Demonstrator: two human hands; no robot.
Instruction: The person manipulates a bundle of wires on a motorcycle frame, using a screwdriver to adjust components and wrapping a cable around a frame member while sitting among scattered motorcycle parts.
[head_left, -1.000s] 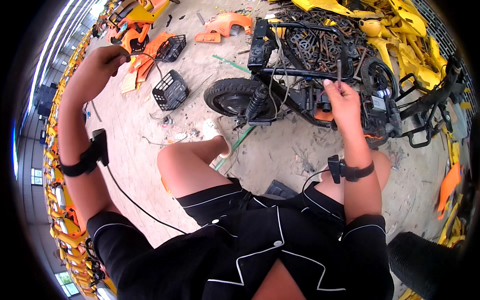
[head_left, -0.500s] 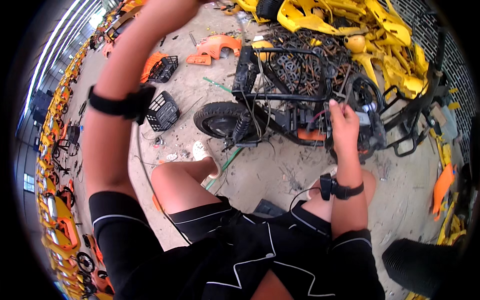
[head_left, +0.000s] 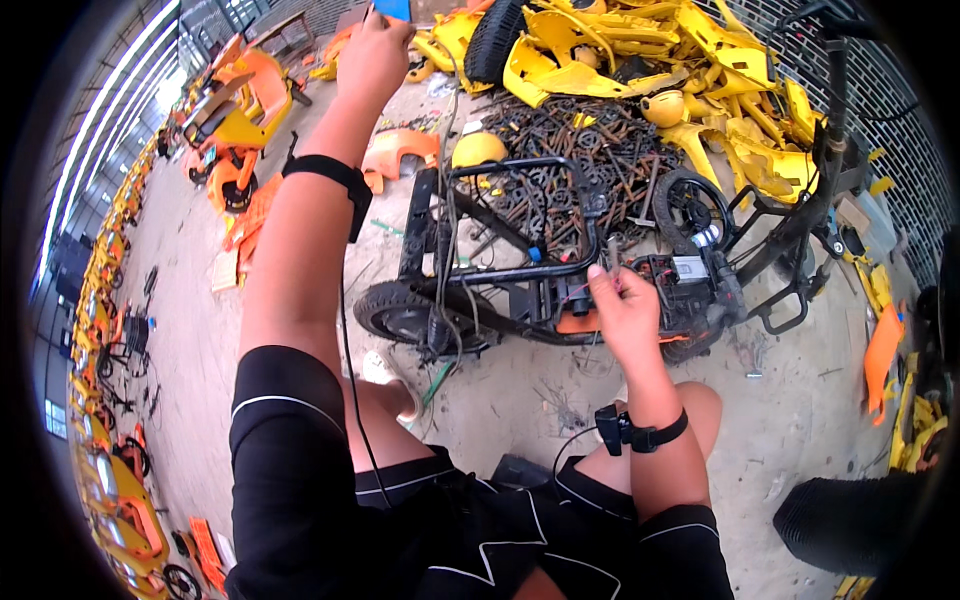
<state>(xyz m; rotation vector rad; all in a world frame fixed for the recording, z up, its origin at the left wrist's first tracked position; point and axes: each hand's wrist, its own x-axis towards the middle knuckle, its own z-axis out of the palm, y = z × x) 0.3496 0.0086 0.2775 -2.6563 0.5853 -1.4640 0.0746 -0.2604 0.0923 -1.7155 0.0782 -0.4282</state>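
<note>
A stripped black bike frame (head_left: pixel 520 270) with small wheels lies on its side on the sandy ground in front of me. My right hand (head_left: pixel 622 310) is closed around a thin metal tool (head_left: pixel 612 252) held upright against the middle of the frame, near an orange part and wiring. My left hand (head_left: pixel 372 52) is raised high at the top of the view, fingers closed on a bundle of thin cables (head_left: pixel 445 180) that runs down to the frame. Both wrists wear black bands. I am sitting with my knees bent.
A heap of yellow plastic body panels (head_left: pixel 640 60) and rusty metal scrap (head_left: pixel 560 130) lies behind the frame. Orange panels (head_left: pixel 245 110) and a row of yellow bikes (head_left: pixel 100 330) are on the left. A black tyre (head_left: pixel 850 520) sits at the lower right.
My left arm has swung up and forward from the left side to high above the frame, drawing the cables up. My right hand has stayed at the frame's middle.
</note>
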